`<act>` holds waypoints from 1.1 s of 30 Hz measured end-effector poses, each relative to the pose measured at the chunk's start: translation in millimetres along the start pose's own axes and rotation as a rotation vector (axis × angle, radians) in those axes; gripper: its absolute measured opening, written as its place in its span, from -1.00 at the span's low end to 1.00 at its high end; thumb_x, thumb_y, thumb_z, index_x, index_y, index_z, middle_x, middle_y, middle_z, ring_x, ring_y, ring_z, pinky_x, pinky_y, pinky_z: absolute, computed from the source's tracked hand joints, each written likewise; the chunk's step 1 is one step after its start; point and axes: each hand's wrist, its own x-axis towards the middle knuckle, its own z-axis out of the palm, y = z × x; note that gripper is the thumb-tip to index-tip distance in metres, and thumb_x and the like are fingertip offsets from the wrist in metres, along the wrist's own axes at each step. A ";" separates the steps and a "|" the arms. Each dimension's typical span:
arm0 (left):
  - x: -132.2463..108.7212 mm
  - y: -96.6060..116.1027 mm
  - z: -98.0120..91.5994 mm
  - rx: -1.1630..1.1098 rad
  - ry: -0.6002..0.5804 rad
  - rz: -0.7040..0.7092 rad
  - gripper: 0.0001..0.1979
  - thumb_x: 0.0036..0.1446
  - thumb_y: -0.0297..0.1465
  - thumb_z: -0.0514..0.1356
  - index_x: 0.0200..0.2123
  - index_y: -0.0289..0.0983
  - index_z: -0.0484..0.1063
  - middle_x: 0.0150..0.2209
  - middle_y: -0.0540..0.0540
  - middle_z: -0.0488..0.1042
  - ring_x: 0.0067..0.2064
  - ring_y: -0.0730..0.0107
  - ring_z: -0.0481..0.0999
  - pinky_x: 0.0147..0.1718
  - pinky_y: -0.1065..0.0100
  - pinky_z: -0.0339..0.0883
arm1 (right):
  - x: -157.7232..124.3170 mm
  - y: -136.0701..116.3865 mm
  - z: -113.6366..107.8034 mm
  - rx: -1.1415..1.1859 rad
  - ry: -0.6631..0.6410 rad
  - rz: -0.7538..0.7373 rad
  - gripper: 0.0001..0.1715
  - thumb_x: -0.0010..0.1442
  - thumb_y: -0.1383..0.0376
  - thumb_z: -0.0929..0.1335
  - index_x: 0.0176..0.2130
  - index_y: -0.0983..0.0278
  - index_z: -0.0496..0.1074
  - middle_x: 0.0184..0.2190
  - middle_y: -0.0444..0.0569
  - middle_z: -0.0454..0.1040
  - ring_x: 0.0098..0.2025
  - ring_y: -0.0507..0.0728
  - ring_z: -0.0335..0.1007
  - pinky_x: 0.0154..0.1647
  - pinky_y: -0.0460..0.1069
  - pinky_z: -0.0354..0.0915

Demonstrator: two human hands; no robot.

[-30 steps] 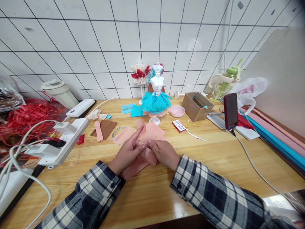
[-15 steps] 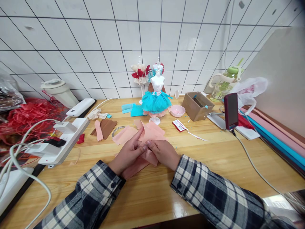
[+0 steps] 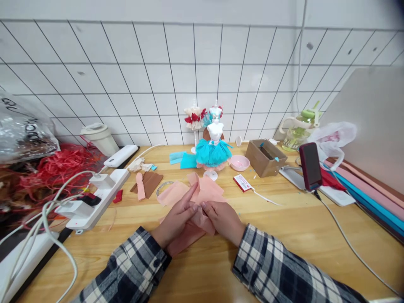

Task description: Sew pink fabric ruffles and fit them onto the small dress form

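Both my hands meet over the front middle of the table, pinching a piece of peach crepe paper (image 3: 205, 219) between thumbs and fingers. My left hand (image 3: 176, 219) is closed on it with the index finger stretched out. My right hand (image 3: 224, 219) grips it from the other side, fingers curled underneath and partly hidden. More peach crepe paper sheets (image 3: 211, 190) lie just beyond my hands, and a darker pink sheet (image 3: 186, 240) is under them. Behind stands a small white mannequin (image 3: 215, 131) in a turquoise ruffled paper skirt (image 3: 213, 153).
A pink bowl (image 3: 239, 163), a cardboard box (image 3: 266, 158) and a red-white packet (image 3: 242, 183) stand right of the mannequin. At left are a power strip (image 3: 101, 206) with cables and red shreds (image 3: 69, 166). A phone (image 3: 311, 165) on a stand is at right.
The camera view has tilted up and turned slightly left, so everything sits lower and farther right. My hands keep their pinch on the peach paper, with only slight finger movement.
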 end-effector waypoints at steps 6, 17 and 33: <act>1.7 -11.1 -9.9 0.001 0.025 -0.017 -0.15 0.20 -0.20 0.16 0.39 -0.25 -0.25 -0.46 0.04 0.41 -0.39 0.38 0.36 -0.34 0.37 0.18 | 2.2 -0.3 2.6 0.016 0.022 -0.022 -0.39 0.41 0.05 0.03 -0.38 0.24 0.44 -0.38 -0.04 0.56 -0.34 0.08 0.39 -0.38 -0.07 0.04; 2.0 -11.5 -5.4 -0.008 0.011 -0.051 -0.01 0.18 -0.15 0.17 0.38 -0.28 -0.47 -0.46 0.03 0.43 -0.41 0.36 0.39 -0.38 0.36 0.23 | -0.4 -2.7 1.2 0.044 0.030 -0.056 -0.40 0.42 0.06 0.03 -0.39 0.25 0.42 -0.43 -0.08 0.52 -0.38 0.06 0.36 -0.41 -0.08 0.03; -0.1 0.0 2.0 -0.031 0.007 -0.054 -0.08 0.20 -0.19 0.17 0.39 -0.25 -0.40 -0.47 0.04 0.44 -0.46 0.42 0.37 -0.43 0.40 0.18 | 1.5 -2.3 -0.7 0.037 -0.006 -0.003 -0.43 0.40 0.03 0.09 -0.37 0.24 0.46 -0.41 -0.07 0.54 -0.35 0.07 0.36 -0.37 -0.08 0.05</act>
